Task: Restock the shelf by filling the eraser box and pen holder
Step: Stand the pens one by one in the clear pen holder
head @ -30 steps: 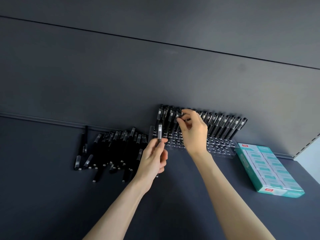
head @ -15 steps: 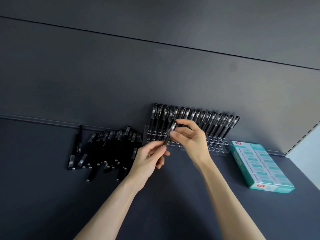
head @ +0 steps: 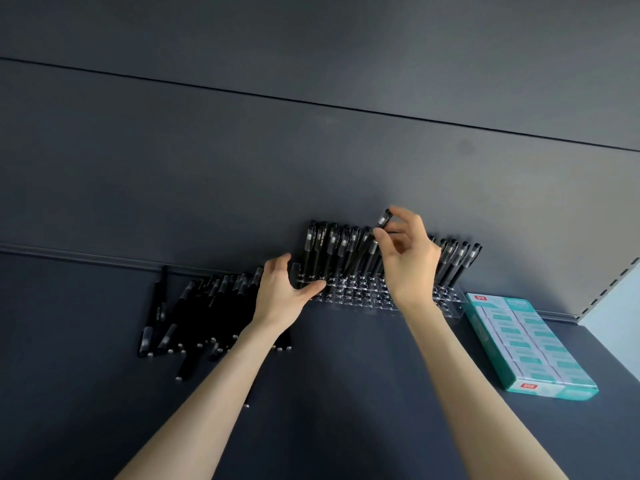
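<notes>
- Pinches a black pen (head: 364, 250) near its cap with the right hand (head: 408, 261), slanted over the clear pen holder (head: 349, 296) under that hand
- Holds the left hand (head: 282, 292) spread and empty, thumb by the holder's left end
- Shows loose pens (head: 201, 313) piled left of the left hand, the eraser box (head: 526, 344) right of the right wrist

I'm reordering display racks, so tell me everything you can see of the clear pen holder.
The pen holder is a low, clear, plastic-looking block with rows of round holes. It sits on the dark shelf against the back panel, between loose pens and the eraser box. Black capped pens stand leaning in its back row; the front holes look empty. The thumb of the left hand seems to touch its left end; the right hand holds a tilted pen above it.
</notes>
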Demonstrator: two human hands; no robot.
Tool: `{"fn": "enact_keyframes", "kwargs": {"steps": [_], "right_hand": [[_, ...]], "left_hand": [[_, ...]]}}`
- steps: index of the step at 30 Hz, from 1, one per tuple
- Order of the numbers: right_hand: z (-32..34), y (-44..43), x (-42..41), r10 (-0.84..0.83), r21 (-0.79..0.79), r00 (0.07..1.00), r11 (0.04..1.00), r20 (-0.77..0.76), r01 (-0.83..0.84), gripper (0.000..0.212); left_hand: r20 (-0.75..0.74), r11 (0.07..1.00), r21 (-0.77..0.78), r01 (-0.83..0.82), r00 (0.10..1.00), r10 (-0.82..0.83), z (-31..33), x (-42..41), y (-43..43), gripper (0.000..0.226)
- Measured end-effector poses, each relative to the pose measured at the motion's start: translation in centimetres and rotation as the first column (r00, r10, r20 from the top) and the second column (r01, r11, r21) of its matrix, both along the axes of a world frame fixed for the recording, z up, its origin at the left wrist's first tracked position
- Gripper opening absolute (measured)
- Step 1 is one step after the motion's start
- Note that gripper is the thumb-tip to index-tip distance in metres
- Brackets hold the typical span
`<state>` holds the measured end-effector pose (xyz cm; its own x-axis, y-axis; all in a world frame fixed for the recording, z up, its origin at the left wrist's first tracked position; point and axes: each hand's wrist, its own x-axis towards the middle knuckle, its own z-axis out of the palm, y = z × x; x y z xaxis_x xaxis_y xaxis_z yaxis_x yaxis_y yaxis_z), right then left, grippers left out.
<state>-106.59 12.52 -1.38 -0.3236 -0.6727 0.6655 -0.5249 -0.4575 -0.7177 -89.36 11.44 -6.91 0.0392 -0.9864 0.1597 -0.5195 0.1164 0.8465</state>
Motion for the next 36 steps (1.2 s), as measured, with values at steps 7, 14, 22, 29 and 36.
{"fn": "enact_keyframes", "kwargs": {"steps": [7, 14, 22, 29, 36], "right_hand": [[-0.9, -0.7, 0.2, -0.001, 0.025, 0.996, 1.000, -0.087, 0.003, 0.029], [-2.1, -1.6, 0.8, 0.020, 0.123, 0.983, 0.992, -0.181, 0.003, 0.027], [-2.7, -1.7, 0.8, 0.034, 0.180, 0.964, 0.984, -0.264, 0.014, 0.028], [-2.9, -0.9, 1.0, 0.019, 0.151, 0.968, 0.988, -0.250, 0.020, 0.030], [-2.8, 1.2, 1.8, 0.062, 0.156, 0.983, 0.987, -0.173, -0.035, 0.029]], "left_hand": [[-0.010, 1.000, -0.006, -0.015, 1.000, 0.015, -1.9, 0.1, -1.2, 0.070], [-0.024, 1.000, -0.020, -0.022, 0.999, 0.022, -2.3, 0.2, -1.7, 0.068], [-0.010, 0.999, -0.023, -0.026, 1.000, 0.025, -2.3, 0.1, -1.7, 0.066], [0.028, 0.999, -0.025, -0.029, 0.999, 0.030, -1.8, 0.1, -1.3, 0.062], [0.084, 0.993, -0.085, -0.086, 0.992, 0.093, -1.2, 0.8, 0.8, 0.048]]}}
